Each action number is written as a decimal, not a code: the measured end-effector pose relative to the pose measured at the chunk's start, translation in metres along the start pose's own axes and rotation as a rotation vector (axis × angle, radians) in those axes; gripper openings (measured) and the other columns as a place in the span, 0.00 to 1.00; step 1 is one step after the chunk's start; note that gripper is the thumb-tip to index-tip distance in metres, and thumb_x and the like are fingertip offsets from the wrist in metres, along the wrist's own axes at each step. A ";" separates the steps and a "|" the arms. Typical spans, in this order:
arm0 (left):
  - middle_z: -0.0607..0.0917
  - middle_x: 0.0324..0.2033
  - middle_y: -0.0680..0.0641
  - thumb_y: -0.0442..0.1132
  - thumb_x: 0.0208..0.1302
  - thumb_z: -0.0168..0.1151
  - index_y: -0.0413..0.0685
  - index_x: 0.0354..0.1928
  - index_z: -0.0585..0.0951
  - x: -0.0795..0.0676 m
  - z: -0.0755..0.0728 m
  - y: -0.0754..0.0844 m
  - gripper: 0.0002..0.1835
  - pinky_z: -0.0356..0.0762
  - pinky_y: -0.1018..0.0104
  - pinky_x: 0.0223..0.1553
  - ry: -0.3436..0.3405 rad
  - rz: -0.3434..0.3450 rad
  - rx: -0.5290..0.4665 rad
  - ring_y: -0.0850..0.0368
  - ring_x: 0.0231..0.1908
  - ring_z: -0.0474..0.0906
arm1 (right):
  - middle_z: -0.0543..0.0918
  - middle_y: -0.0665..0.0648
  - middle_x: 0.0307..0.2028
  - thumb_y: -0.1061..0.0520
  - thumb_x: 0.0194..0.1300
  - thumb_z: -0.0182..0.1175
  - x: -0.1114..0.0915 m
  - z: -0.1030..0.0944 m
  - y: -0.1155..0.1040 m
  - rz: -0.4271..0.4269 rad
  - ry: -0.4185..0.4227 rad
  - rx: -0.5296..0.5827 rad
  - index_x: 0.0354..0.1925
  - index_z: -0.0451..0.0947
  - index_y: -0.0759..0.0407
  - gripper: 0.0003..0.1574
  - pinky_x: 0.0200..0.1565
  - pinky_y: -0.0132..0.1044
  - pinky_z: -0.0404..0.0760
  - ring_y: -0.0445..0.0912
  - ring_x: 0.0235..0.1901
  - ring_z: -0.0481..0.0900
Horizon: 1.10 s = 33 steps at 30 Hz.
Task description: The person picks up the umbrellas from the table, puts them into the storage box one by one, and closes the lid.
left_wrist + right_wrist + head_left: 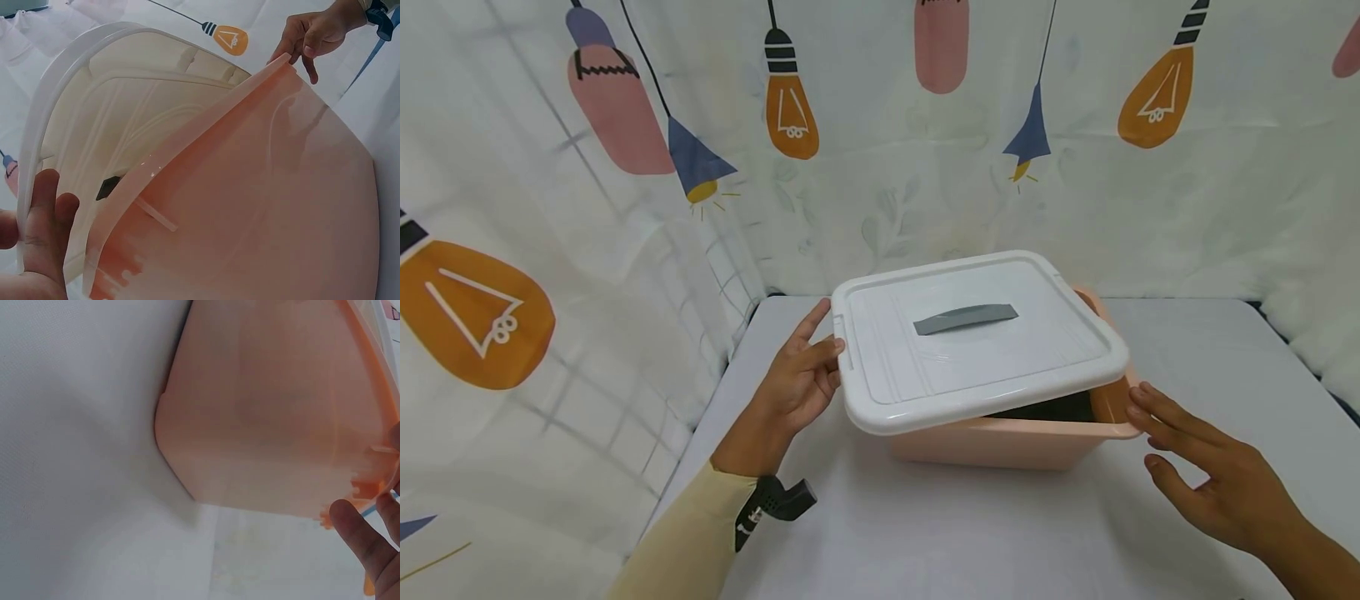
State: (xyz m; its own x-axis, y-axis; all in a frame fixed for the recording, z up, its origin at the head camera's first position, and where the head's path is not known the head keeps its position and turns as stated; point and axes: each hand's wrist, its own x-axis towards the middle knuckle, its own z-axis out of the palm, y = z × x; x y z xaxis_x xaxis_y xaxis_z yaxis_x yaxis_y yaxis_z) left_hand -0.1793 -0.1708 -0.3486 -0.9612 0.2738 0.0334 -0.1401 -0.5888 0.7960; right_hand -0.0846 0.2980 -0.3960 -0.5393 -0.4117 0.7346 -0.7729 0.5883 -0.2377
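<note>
A white lid (970,367) with a grey strip (966,318) on top lies tilted and askew over a peach plastic bin (1000,446). My left hand (793,375) pinches the lid's left edge between thumb and fingers; the left wrist view shows the lid's underside (144,106) raised above the bin rim (187,134). At the bin's right front corner, my right hand (1225,467) touches the rim with extended fingers, its thumb held apart. Through the gap at the front right, something dark (1052,408) shows inside the bin; its kind is hidden.
A white-covered table (925,533) lies under the bin. Behind and to the left hangs a pale curtain (880,192) printed with bulbs and lamps. My left wrist wears a black strap with a camera (786,500).
</note>
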 end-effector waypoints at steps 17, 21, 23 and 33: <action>0.77 0.63 0.37 0.21 0.75 0.51 0.56 0.82 0.49 0.004 0.004 0.000 0.42 0.85 0.65 0.41 0.032 -0.013 0.094 0.53 0.46 0.87 | 0.77 0.66 0.64 0.38 0.78 0.50 -0.004 0.000 0.001 0.039 -0.015 -0.015 0.60 0.81 0.68 0.36 0.48 0.16 0.74 0.22 0.53 0.77; 0.77 0.63 0.36 0.22 0.73 0.56 0.53 0.82 0.52 0.006 0.004 0.001 0.41 0.85 0.62 0.43 0.081 -0.016 0.163 0.51 0.48 0.87 | 0.77 0.66 0.64 0.39 0.78 0.50 -0.002 0.000 -0.001 0.031 -0.009 -0.011 0.59 0.81 0.69 0.36 0.47 0.16 0.74 0.22 0.53 0.77; 0.77 0.63 0.35 0.23 0.73 0.57 0.53 0.81 0.54 0.006 0.004 0.001 0.41 0.85 0.62 0.42 0.110 -0.021 0.192 0.50 0.48 0.86 | 0.78 0.66 0.64 0.40 0.78 0.50 -0.001 0.000 -0.002 0.018 0.001 0.004 0.59 0.81 0.70 0.35 0.48 0.16 0.74 0.24 0.54 0.78; 0.75 0.66 0.38 0.28 0.74 0.59 0.53 0.81 0.56 0.007 0.007 0.005 0.39 0.86 0.58 0.42 0.154 -0.050 0.268 0.51 0.49 0.86 | 0.77 0.66 0.64 0.41 0.79 0.50 0.003 -0.001 -0.005 0.012 0.003 0.015 0.59 0.81 0.71 0.35 0.50 0.16 0.73 0.29 0.60 0.76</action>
State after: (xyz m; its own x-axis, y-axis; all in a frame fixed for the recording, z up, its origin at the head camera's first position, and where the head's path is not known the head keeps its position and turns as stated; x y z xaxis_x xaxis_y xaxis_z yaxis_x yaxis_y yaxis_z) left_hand -0.1855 -0.1666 -0.3405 -0.9823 0.1666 -0.0852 -0.1398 -0.3505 0.9261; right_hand -0.0817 0.2946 -0.3917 -0.5478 -0.4023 0.7335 -0.7711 0.5828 -0.2563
